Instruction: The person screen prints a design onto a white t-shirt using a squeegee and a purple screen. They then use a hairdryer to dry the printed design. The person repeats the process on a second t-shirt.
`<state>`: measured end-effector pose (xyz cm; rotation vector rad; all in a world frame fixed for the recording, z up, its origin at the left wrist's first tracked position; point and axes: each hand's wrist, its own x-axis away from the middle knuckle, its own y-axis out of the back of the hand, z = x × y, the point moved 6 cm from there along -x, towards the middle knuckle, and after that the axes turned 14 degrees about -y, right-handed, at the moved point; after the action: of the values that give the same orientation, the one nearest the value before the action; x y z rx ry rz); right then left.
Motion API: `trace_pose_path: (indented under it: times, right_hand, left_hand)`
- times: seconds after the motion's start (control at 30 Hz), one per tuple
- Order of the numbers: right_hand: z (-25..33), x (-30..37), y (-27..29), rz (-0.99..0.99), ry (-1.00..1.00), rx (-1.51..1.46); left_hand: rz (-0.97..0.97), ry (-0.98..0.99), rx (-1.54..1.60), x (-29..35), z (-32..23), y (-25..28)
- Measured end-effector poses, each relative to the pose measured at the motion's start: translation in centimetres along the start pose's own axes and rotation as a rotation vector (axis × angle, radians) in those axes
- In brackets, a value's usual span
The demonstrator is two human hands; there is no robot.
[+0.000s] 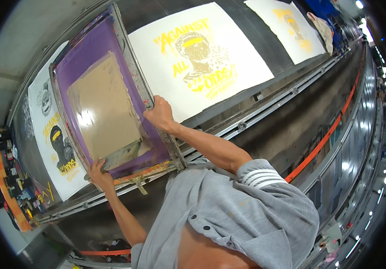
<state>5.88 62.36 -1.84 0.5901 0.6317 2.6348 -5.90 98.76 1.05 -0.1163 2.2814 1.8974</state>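
Observation:
A silk screen [130, 58] with a metal frame, purple border and a tan ink-coated middle [98, 103] lies over the printing table. My right hand [159, 114] is closed round the right side of its frame. At the near left corner, my left hand [99, 175] grips the frame, its fingers close to one end of a squeegee [123, 154]. This ink-smeared squeegee rests inside the screen along the near end. Whether my left fingers also touch it, I cannot tell. Under the screen, the table surface is hidden.
Right of the screen lies a white sheet printed in yellow and tan [202, 67]; a paler printed sheet [291, 31] is farther along. Another sheet with black and yellow print [56, 134] shows at left. A metal rail [242, 125] borders the table. An orange shelf [4, 175] holds small items.

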Motion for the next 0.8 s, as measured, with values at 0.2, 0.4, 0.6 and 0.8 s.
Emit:
trace_pose_path:
  times: [0.2, 0.4, 0.6, 0.8]
  right_hand:
    - [-2.3, 0.2, -3.2, 0.089, -0.162, -0.046]
    - [-3.4, -0.2, -3.9, 0.193, -0.234, -0.12]
    - [-4.8, 0.2, -2.7, 0.447, -0.168, -0.291]
    - [-6.4, -0.9, -2.6, 0.543, -0.144, -0.382]
  left_hand:
    - [0.078, -0.05, 0.057, 0.6, 2.2, -1.2]
    - [0.137, -0.163, 0.127, -0.4, 2.4, -1.2]
    - [0.268, -0.183, 0.121, -2.4, 0.4, 0.5]
    - [0.39, -0.111, 0.143, -4.1, -0.7, 0.6]
